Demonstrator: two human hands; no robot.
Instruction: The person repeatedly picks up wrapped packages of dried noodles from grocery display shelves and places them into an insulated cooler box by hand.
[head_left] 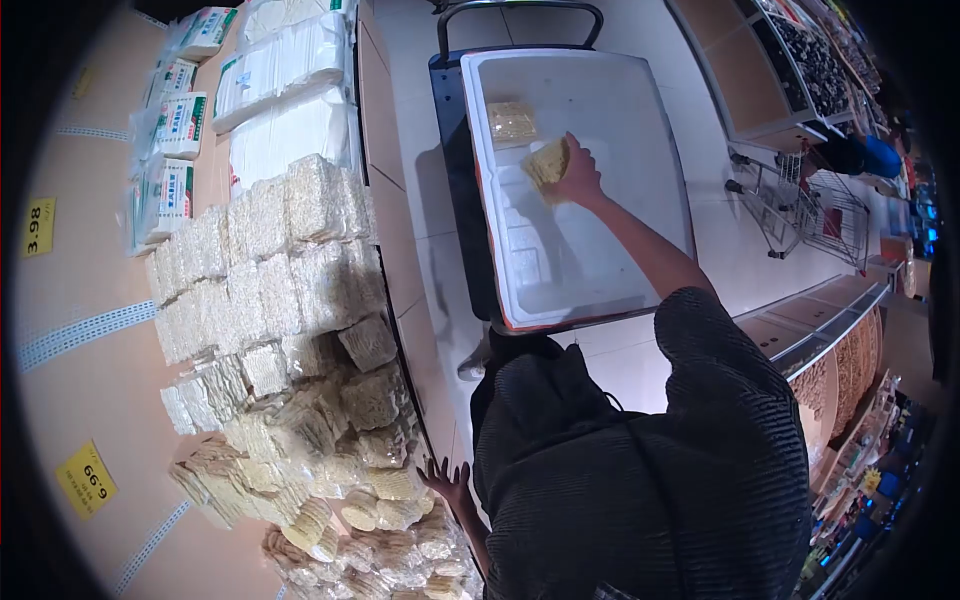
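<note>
My right hand (580,180) is inside a white foam box (655,120), its fingers closed on a block of dried noodles (546,164). A second noodle block (512,122), apparently wrapped in clear film, lies against the box's upper left wall, just beyond the held one. My left hand (447,480) is low beside the edge of the display, fingers spread and holding nothing. Close to it are stacked packs of dried noodles (315,280), pale and square in the upper rows. Rounder, yellower noodle packs (360,510) lie at the near end. Whether the left fingers touch the display edge, I cannot tell.
The box rests on a cart with a dark handle (520,5). White packets (285,70) lie beyond the noodles. Yellow price tags (39,226) mark the display's left side. A shopping cart (815,210) and further shelves (830,390) stand to the right, with a person nearby.
</note>
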